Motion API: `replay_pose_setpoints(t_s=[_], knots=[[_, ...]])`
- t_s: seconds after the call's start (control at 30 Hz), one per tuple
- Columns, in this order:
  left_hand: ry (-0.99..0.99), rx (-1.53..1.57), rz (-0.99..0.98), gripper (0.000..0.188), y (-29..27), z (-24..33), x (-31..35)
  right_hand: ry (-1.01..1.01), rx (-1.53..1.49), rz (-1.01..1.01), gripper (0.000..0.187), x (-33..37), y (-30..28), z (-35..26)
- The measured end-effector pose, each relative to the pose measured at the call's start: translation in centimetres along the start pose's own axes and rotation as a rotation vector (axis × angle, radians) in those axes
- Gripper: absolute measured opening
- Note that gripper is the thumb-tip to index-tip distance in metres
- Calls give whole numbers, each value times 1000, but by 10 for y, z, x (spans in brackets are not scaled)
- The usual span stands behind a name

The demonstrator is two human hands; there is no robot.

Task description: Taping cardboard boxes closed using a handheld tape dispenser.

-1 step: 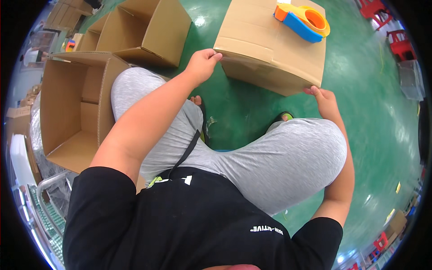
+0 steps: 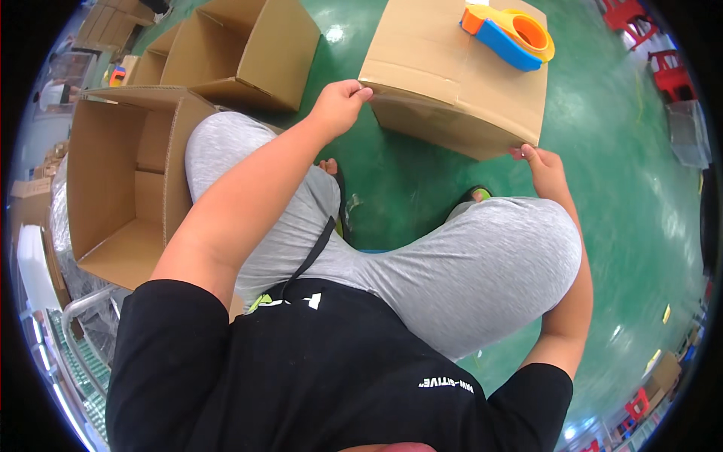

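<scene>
A closed cardboard box (image 2: 422, 56) stands on the floor in front of my knees, at the upper middle. My left hand (image 2: 339, 109) pinches its near left top corner between thumb and fingers. At the near right corner my right hand (image 2: 544, 167) grips the box edge, thumb up, with some fingers hidden. A glossy strip, apparently clear tape, shows on the near side below the top edge. On top of the box, towards its right, lies a tape dispenser (image 2: 508, 38) in yellow, orange and blue.
An open, unfilled cardboard box (image 2: 124, 173) lies on its side against my left knee. Behind it are more open boxes (image 2: 248, 53). Red stools (image 2: 672, 75) and a clear bin (image 2: 688, 134) stand at the far right. A metal frame (image 2: 79, 309) is at the lower left.
</scene>
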State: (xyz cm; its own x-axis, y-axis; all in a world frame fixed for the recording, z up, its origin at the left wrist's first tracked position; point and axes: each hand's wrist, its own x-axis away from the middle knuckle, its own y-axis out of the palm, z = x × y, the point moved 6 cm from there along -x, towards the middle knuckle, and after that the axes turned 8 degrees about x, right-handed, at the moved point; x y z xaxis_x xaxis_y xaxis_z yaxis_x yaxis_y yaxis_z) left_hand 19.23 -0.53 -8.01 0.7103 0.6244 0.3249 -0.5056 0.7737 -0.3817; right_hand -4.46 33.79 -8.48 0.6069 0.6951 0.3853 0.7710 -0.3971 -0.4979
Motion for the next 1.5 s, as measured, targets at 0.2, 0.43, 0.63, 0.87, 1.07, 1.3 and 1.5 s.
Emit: replay_pose_setpoints(t_s=[0.2,0.43,0.63,0.87,1.07,1.3,1.5], knots=[[168,-174,25,22,-4,20,-9,-108,-99,51,39,-2,-9,-8],[417,-405,303,16,22,36,17,-265,464,236,43,2,-16,5],[161,-258,382,45,6,18,21,-55,362,312,40,-12,-22,36],[-178,-339,166,85,-1,-41,-15,86,886,-322,24,-1,-12,-61],[-233,-75,535,68,-8,-40,-31,-246,34,-559,46,-26,27,-68],[134,248,370,63,9,20,-25,35,125,-779,47,-10,-4,-89],[483,-358,150,88,51,32,10,-540,765,310,56,-17,-71,-173]])
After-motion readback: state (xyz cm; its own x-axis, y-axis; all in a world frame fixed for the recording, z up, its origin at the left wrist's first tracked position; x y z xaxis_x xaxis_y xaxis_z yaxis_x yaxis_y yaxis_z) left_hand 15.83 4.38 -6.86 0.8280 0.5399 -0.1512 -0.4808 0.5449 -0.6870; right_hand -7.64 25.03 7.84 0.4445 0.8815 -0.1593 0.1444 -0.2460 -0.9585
